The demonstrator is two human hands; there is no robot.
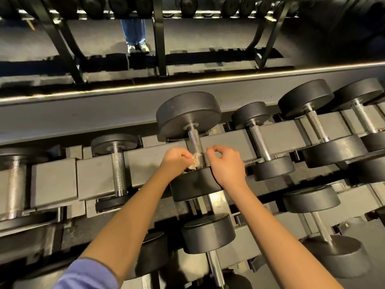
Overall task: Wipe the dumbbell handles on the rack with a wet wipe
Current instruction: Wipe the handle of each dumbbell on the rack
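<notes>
A large black dumbbell (188, 113) lies on the top shelf of the grey rack (145, 161), its knurled steel handle (194, 139) pointing toward me. My left hand (177, 161) holds a crumpled white wet wipe (195, 160) pressed against the lower left of that handle. My right hand (226, 164) is just right of the handle, fingers curled near it; no wipe shows in it. The near weight head (193, 184) sits under both wrists.
More dumbbells line the shelf: a small one at left (118, 170), others to the right (260, 140) (316, 126). A lower shelf holds further dumbbells (208, 234). A mirror behind the rack reflects a standing person's legs (135, 34).
</notes>
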